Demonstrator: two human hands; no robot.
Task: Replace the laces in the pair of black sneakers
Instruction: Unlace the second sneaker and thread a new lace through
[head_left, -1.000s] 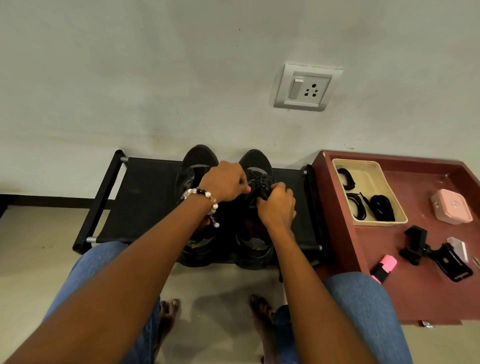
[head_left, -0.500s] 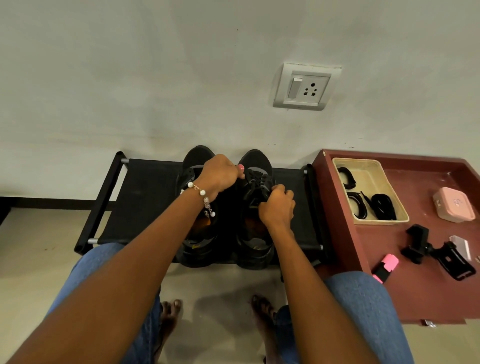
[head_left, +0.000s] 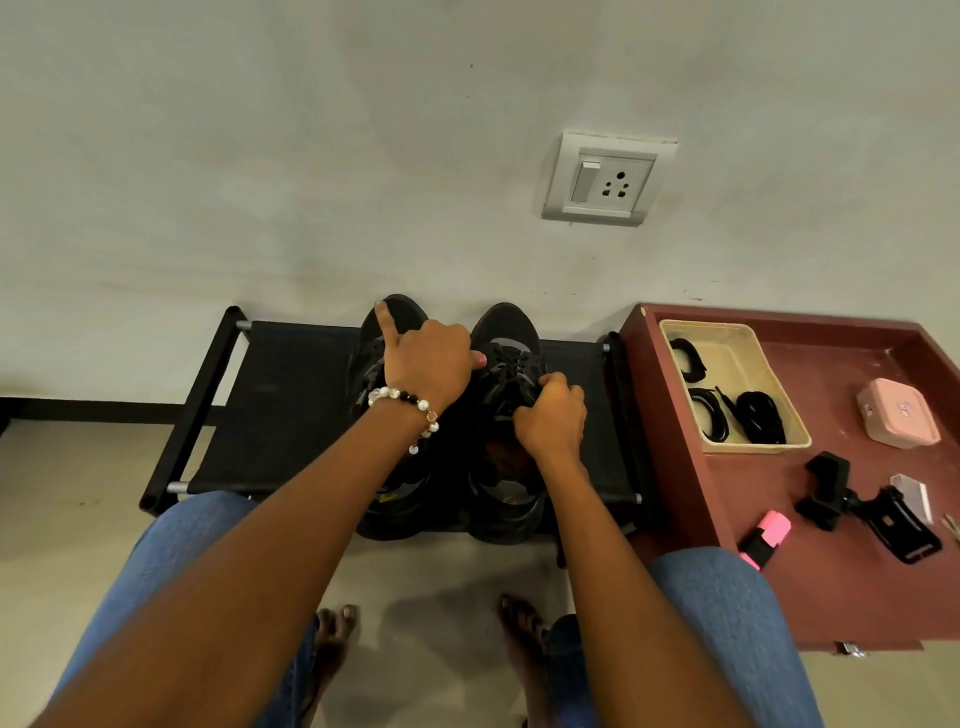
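**Right-hand sneaker under both hands; lace run lies near-to-far**

Low black fabric-topped shoe rack (head_left: 291, 410) stands against the pale wall. Dark red wooden table (head_left: 831, 587) just right of it.

Pair of black lace-up sneakers (head_left: 506, 332) sits side by side mid-rack, toes far (at the wall), heels near. Long axis of each shoe runs near-to-far, so the lacing column lies straight out from the person.

Shallow beige plastic tray (head_left: 748, 358) on the table's far left corner holds coiled black shoelaces (head_left: 761, 423); well apart from the shoes, right of them. Judged to be the replacement laces.

Left hand (head_left: 428, 364), beaded bracelet at the wrist, lies over the gap between the shoes. One finger sticks out straight toward the left shoe's toe; thumb tip touches the right shoe's lacing. Whether its hidden fingers pinch a lace: cannot tell.

Right hand (head_left: 553, 415) curled, fingers gripping the lacing on the right shoe's tongue at the near end of the lace run.

Judgement: old lace on the right shoe is being worked out. Right hand is nearer the tray.
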